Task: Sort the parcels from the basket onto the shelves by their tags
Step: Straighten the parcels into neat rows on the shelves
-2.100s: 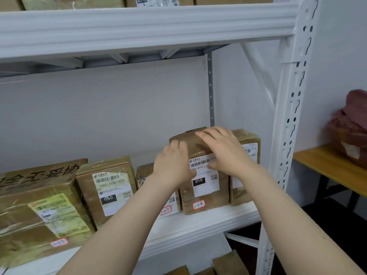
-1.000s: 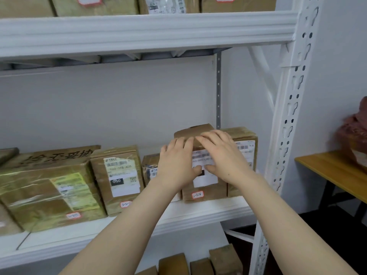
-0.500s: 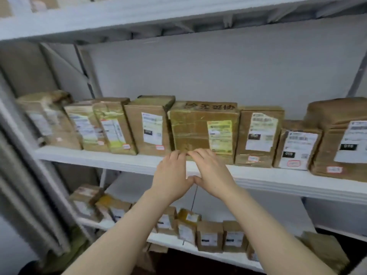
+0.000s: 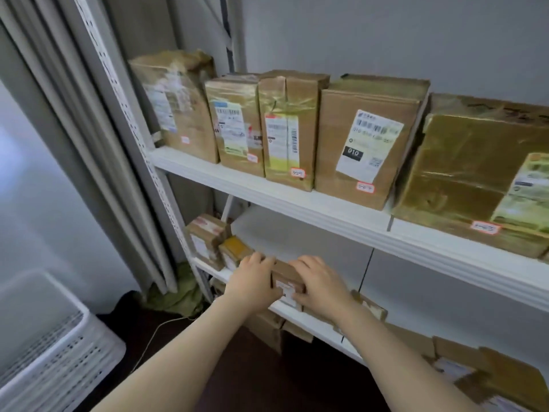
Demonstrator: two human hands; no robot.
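- Fingers point(image 4: 259, 261) of your left hand point(image 4: 252, 282) lie close together, curled over the top left edge of a small parcel point(image 4: 285, 279), with the thumb on its front face.
- Your right hand point(image 4: 320, 282) mirrors it: fingers point(image 4: 303, 262) together and bent over the top right edge, thumb at the front by the white label.
- The small parcel, in brown cardboard, stands at the front edge of the lower shelf point(image 4: 318, 324). It is gripped between both hands, just right of a yellow-taped box point(image 4: 234, 248) and a taped carton point(image 4: 205, 233) at the shelf's left end.
- On the upper shelf point(image 4: 297, 200), larger parcels stand upright side by side, several showing a small red-edged tag low on the front. One brown box point(image 4: 365, 138) carries a label reading 010.
- A white slotted basket point(image 4: 50, 337) sits at lower left, well apart from the shelves, near a grey curtain point(image 4: 74, 114).
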